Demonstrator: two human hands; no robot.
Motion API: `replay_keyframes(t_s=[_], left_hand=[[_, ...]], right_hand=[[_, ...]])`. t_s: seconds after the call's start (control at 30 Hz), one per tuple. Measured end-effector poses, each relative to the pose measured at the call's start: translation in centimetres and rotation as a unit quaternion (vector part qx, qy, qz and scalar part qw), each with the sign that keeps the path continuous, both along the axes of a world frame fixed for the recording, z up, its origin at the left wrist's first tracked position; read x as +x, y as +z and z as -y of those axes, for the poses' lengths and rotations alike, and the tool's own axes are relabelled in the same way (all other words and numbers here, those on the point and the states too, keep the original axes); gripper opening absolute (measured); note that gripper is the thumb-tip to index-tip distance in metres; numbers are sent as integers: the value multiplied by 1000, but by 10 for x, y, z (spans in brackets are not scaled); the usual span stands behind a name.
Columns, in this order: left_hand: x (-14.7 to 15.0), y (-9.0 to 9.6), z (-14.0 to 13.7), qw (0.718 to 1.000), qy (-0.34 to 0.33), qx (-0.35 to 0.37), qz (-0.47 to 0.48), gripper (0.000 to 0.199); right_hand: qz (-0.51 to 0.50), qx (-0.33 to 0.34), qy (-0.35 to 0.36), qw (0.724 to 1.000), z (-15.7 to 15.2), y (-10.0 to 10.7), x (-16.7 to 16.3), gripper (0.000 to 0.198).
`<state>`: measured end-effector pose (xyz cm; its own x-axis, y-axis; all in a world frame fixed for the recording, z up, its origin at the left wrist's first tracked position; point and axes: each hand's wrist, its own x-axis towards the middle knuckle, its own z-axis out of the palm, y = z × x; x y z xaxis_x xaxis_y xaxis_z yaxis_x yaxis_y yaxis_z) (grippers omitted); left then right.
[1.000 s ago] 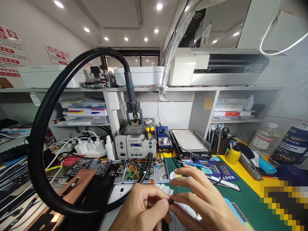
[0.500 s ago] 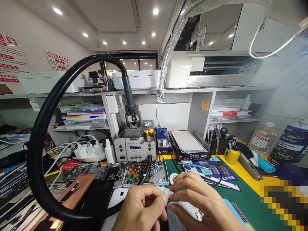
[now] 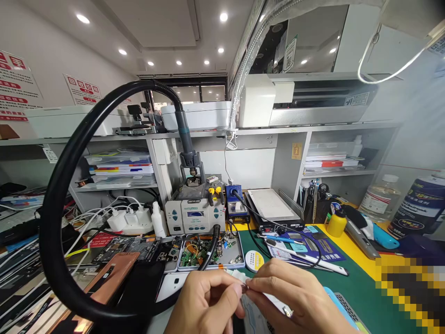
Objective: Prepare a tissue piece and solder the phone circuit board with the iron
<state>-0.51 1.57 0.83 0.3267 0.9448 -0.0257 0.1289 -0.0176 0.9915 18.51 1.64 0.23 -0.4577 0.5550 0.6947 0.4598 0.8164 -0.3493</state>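
Note:
My left hand [image 3: 205,301] and my right hand [image 3: 295,301] meet at the bottom centre of the view, fingertips pinched together on a small white piece [image 3: 239,277] between them. What the piece is I cannot tell. A pale flat item [image 3: 255,320] lies under the hands, mostly hidden. Just beyond the fingers sit a round white tin [image 3: 254,260] and a metal tray of small circuit boards [image 3: 208,253] on the green mat [image 3: 347,287].
A thick black hose [image 3: 59,204] loops from the hot-air station [image 3: 194,211] across the left. Opened phones [image 3: 114,273] lie at the left. A heating plate [image 3: 271,204], yellow bottle [image 3: 337,222], blue tool [image 3: 378,236] and solvent bottles [image 3: 378,199] stand at the right. Shelves run behind.
My right hand's fingers have drawn in from spread to a pinch against the left fingertips, uncovering the round white tin. The view has tilted up slightly.

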Motion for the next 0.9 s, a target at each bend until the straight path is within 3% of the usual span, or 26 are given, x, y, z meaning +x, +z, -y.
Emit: replay_keyframes(t_s=[0.53, 0.9], left_hand=[[-1, -3, -2, 1000, -9, 16, -20, 47], [-3, -6, -1, 997, -33, 44, -53, 55]], right_hand=[[-14, 43, -37, 998, 7, -2, -2, 21], [43, 4, -36, 998, 5, 0, -1, 20]])
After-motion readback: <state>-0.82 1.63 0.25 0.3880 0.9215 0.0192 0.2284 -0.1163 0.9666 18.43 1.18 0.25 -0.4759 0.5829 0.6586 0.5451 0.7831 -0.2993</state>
